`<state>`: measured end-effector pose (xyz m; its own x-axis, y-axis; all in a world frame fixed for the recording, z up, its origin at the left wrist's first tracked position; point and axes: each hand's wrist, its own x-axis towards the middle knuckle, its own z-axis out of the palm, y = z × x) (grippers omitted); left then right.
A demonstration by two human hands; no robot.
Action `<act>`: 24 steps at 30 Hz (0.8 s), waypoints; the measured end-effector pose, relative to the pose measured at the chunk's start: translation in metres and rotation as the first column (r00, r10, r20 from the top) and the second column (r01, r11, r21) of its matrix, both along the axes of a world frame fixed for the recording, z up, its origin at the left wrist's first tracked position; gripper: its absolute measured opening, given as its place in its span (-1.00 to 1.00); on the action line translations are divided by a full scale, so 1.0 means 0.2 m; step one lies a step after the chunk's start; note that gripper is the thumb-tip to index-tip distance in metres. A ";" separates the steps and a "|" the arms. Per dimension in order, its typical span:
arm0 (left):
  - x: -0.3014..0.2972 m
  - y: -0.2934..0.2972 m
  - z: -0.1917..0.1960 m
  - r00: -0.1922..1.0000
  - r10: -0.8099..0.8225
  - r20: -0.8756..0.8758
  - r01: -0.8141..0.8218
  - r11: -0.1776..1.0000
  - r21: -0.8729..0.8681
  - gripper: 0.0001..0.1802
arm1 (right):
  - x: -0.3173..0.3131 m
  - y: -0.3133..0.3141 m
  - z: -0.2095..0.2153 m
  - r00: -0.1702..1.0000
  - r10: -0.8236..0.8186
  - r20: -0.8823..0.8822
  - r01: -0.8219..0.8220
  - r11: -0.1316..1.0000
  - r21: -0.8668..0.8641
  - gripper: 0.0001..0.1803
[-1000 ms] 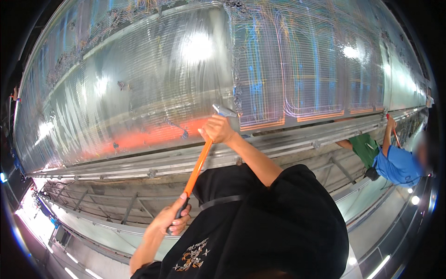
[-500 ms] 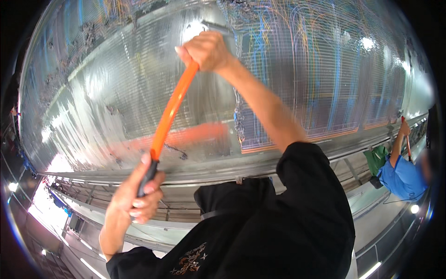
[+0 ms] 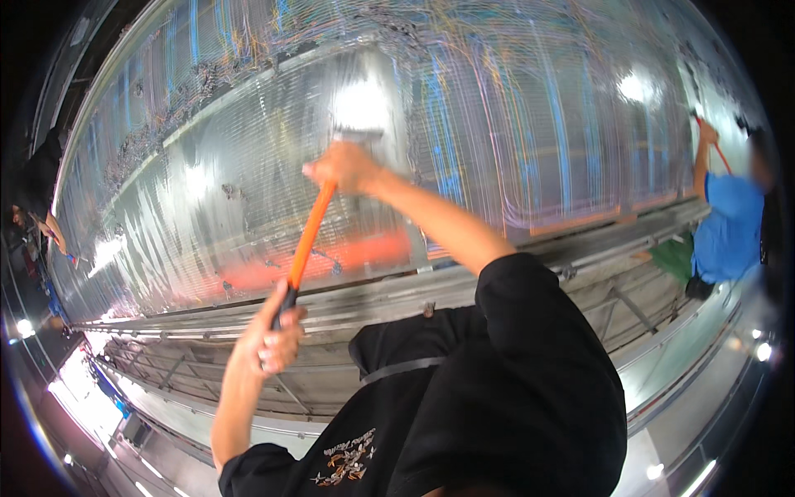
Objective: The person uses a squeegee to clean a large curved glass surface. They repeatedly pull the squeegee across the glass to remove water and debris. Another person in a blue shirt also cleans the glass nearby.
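Both my hands grip a long scraper with an orange handle (image 3: 311, 234) and a black end. My left hand (image 3: 269, 341) is closed round the black grip, close to the near edge of a big glossy panel (image 3: 273, 166). Farther up, my right hand (image 3: 344, 168) wraps the handle just behind the wide, flat scraper head (image 3: 359, 134), which appears to rest on the panel. Around the head the surface is grey, wet-looking and streaked. Thin blue, orange and purple lines cover the panel to the right, and dark clumps of residue (image 3: 232, 191) lie on it.
A metal rail (image 3: 389, 300) runs along the panel's near edge, before my body. At the right a co-worker in a blue shirt (image 3: 729, 219) holds a red-handled tool over the panel. Another person's arm (image 3: 55, 232) reaches in at the far left.
The scraper head and my right hand have come back toward me across the panel. My left hand keeps its hold. The view has shifted, and a person now shows at the left.
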<state>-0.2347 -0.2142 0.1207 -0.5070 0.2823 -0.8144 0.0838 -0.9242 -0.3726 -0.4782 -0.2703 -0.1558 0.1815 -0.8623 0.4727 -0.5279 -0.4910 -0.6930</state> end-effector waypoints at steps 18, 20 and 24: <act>0.25 0.80 0.11 0.873 -0.485 0.053 0.487 0.873 -0.028 -0.35 | 0.31 1.34 0.05 0.953 -0.296 0.059 0.296 0.955 0.008 -0.71; 0.18 0.67 0.15 0.837 -0.542 0.073 0.544 0.839 -0.015 -0.35 | 0.28 1.27 0.04 0.952 -0.301 0.055 0.302 0.953 -0.007 -0.70; -0.02 0.41 0.23 0.742 -0.655 0.144 0.651 0.755 0.080 -0.33 | 0.21 1.10 0.05 0.937 -0.332 0.106 0.335 0.942 -0.015 -0.66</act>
<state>-0.2393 -0.1326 0.1674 -0.0610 0.5170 -0.8538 -0.4794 -0.7655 -0.4293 -0.4370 -0.0506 -0.1454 -0.1636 -0.8491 0.5023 -0.5936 -0.3220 -0.7376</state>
